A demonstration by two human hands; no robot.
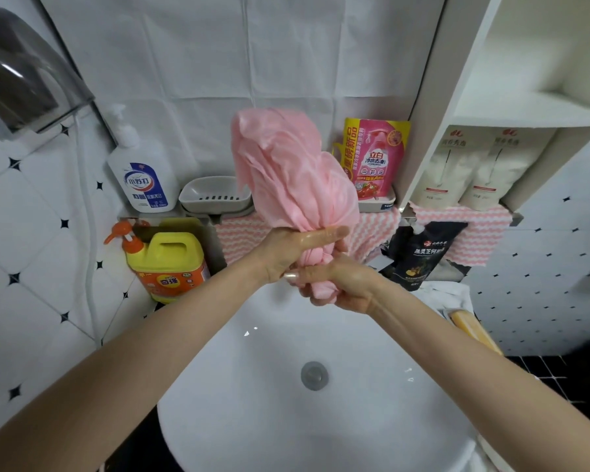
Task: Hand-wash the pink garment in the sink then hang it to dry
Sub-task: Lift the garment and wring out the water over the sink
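The pink garment [292, 175] is bunched into a wet bundle that stands up above the back of the white sink [263, 396]. My left hand [286, 248] grips the bundle's narrow lower part from the left, thumb across the front. Just below it, my right hand [334, 284] grips the twisted bottom end, which pokes out beneath the fingers. Both hands look wet. The basin holds no water and its metal drain [314, 375] is uncovered.
A ledge behind the sink carries a white pump bottle [140, 172], a grey soap dish [215, 195] and a pink refill pouch [375, 158]. A yellow detergent jug [171, 264] stands at left, a black pouch [419, 253] at right. Pink-white cloths [464, 229] hang from the ledge.
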